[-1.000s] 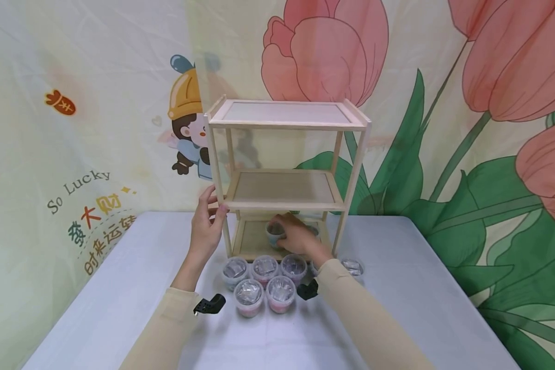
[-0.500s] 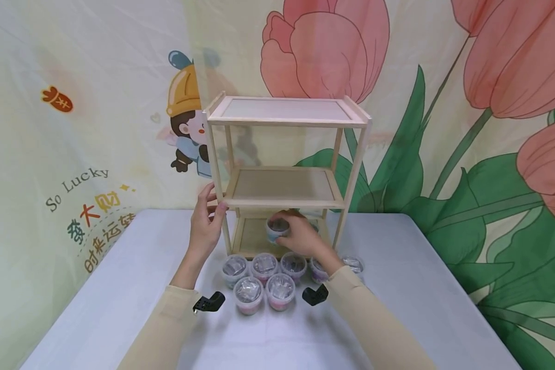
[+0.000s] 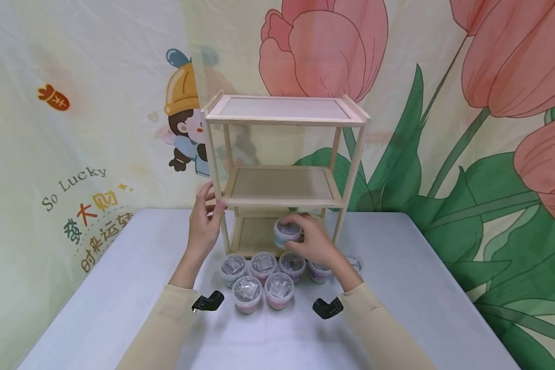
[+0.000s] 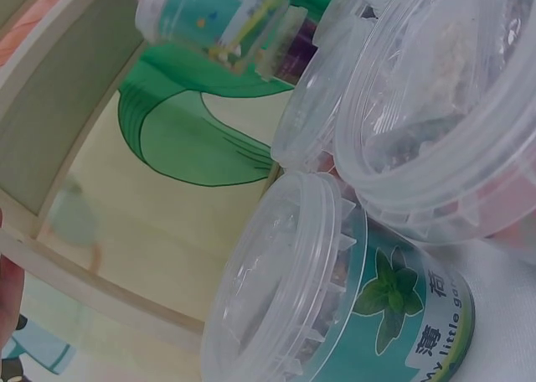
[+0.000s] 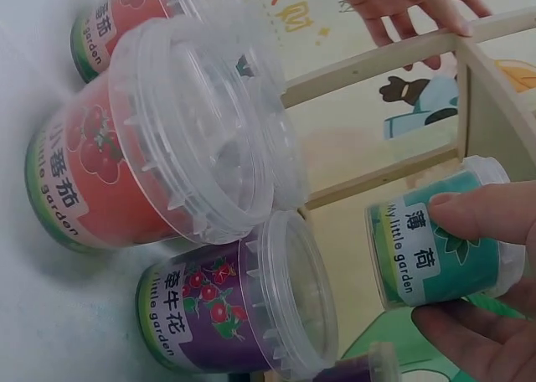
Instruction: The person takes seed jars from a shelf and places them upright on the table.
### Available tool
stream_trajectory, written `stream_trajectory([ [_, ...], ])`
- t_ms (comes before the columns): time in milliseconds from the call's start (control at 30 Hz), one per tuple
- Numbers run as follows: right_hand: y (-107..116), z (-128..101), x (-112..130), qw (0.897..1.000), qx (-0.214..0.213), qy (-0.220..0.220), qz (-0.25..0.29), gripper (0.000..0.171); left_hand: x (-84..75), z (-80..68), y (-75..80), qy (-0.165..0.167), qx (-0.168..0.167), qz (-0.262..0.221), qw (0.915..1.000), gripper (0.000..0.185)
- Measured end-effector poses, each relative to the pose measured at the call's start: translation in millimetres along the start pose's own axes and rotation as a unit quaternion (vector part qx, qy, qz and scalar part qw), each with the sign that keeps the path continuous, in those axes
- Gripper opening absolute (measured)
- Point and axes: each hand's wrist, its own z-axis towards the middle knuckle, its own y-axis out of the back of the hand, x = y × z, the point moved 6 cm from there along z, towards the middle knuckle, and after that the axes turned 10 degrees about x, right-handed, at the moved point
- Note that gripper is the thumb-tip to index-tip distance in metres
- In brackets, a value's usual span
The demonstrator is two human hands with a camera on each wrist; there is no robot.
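Closest to me on the table [image 3: 134, 288] I see a cluster of clear-lidded little tubs: two in the front row, the left one [image 3: 247, 294] and the right one [image 3: 279, 290], touching side by side. Behind them sits a row of further tubs, starting with one at the left [image 3: 233, 269], then one [image 3: 263, 265] and another [image 3: 292, 264], with a purple-labelled tub [image 3: 319, 271] partly under my right wrist. The right wrist view shows a red tomato-labelled tub [image 5: 151, 156] lying beside a purple flower-labelled one [image 5: 230, 311].

Just past that row, my right hand [image 3: 312, 241] has its thumb and fingers curled round a teal mint tub [image 3: 287, 232], pinching its sides; the tub is lifted off the table, in front of the lowest shelf opening of the wooden rack [image 3: 284, 177]. In the right wrist view the same teal mint tub [image 5: 440, 244] sits between my thumb above and fingers below, its lid pointing away from the rack post.

To the left, my left hand [image 3: 204, 226] grips the rack's front left post at the height of the middle shelf, fingers curled about the wood. The left wrist view shows a mint-labelled tub [image 4: 335, 298] close to the lens, on the table.

Beyond the rack hangs a backdrop [image 3: 444, 103] printed with big pink tulips and a cartoon child.
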Motion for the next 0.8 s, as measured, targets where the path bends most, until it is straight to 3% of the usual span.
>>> stream_trajectory([
  [800,10.3,-78.3,-2.7,0.996,-0.04,-0.066,0.038,0.052,0.2,-0.1,-0.6,0.003,-0.001,-0.008,1.0,0.057],
])
